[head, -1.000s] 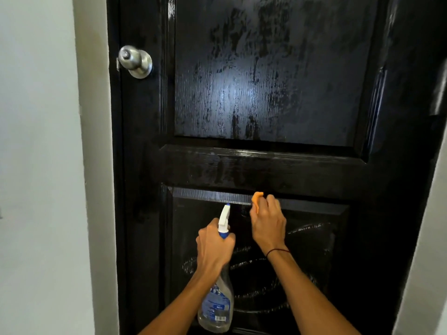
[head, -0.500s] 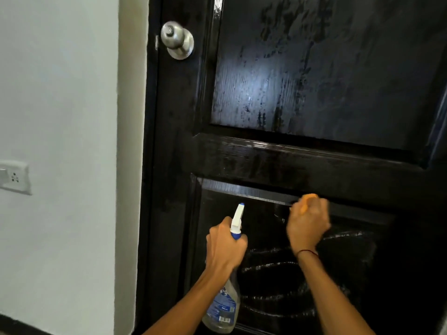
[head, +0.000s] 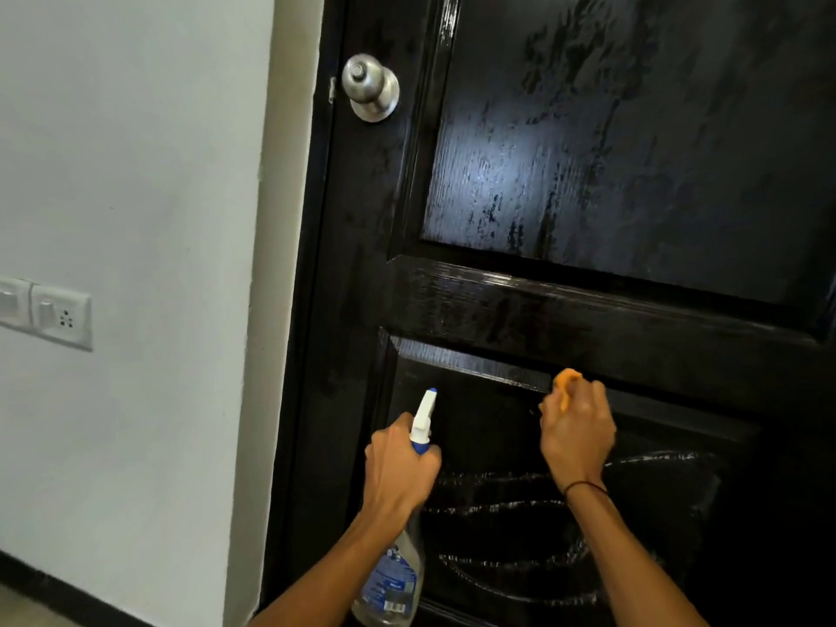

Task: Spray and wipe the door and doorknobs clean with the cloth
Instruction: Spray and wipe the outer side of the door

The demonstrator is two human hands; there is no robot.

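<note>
On the wall at far left, one switch plate (head: 61,316) is cut by the frame edge. One doorknob (head: 371,87) sits on the black door (head: 588,151). The left hand (head: 400,468) grips one spray bottle (head: 391,581), its base cropped. The right hand (head: 577,429) clutches an orange cloth (head: 565,383), mostly hidden, against the lower panel.

**Dim hallway, one bright patch of glare**

From my feed the light is low. A pale bluish glare sits on the upper panel of the door (head: 588,142); its lower right sinks into black. The wall (head: 126,174) looks evenly grey. Straight lines bow near the edges, and the picture is slightly soft.
</note>
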